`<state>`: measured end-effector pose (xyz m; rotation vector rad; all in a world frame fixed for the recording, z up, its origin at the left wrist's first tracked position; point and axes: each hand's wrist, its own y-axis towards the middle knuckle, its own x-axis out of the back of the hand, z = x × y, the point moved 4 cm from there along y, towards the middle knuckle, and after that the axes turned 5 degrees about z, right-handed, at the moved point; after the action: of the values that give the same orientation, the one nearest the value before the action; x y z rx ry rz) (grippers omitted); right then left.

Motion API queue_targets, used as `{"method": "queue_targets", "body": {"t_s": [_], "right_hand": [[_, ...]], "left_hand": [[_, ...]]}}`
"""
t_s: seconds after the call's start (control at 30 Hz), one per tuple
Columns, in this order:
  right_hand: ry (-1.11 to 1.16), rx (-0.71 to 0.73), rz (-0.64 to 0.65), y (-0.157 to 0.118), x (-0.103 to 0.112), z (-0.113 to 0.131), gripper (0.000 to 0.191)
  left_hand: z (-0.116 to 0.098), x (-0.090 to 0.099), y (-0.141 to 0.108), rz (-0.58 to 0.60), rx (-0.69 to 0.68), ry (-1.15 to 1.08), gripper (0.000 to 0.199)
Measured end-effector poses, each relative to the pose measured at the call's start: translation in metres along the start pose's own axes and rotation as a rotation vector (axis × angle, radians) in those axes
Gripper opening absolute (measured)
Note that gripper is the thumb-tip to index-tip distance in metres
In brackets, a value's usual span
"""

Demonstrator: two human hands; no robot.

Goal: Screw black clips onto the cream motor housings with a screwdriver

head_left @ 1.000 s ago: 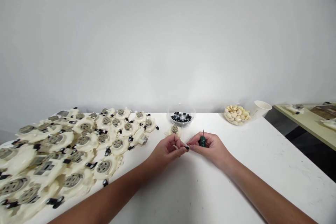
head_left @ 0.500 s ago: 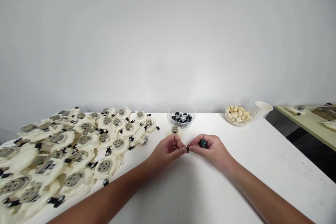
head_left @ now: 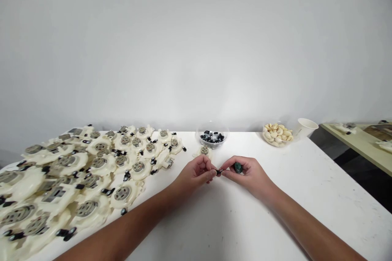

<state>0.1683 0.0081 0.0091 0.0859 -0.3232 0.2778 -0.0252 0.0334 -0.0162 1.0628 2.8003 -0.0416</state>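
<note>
Left hand (head_left: 196,174): curled shut, fingertips pinching a small black part (head_left: 218,172) above the desk (head_left: 318,216).
Right hand (head_left: 249,176): closed round a dark green tool handle (head_left: 238,167), fingertips meeting the same part (handle tucked into the palm, fingertips left free).
Nearby: a cream plastic housing (head_left: 204,151) just beside a clear bowl (head_left: 212,146) of black parts (head_left: 212,136); more housings (head_left: 122,193) massed at left.

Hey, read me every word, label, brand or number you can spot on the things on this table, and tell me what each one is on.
Nothing can be read: any marks on the paper cup, the white plastic parts and the green tool handle are too small or blurred to make out.
</note>
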Motion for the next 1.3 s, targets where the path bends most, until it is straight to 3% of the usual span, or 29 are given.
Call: {"method": "queue_targets", "body": {"t_s": [0.33,0.83,1.3], "right_hand": [[-0.100,0.097,0.033,-0.0007,0.0002,0.0068,0.009],[-0.123,0.047,0.134,0.0001,0.0013,0.0057,0.010],[-0.119,0.048,0.179,-0.0005,0.0020,0.0092,0.018]], "left_hand": [[-0.0025,-0.0015,-0.0016,0.038,0.024,0.034,0.026],[-0.0020,-0.0018,-0.0017,0.088,0.036,0.041,0.027],[-0.0008,-0.0015,-0.0056,0.074,0.070,0.217,0.026]]}}
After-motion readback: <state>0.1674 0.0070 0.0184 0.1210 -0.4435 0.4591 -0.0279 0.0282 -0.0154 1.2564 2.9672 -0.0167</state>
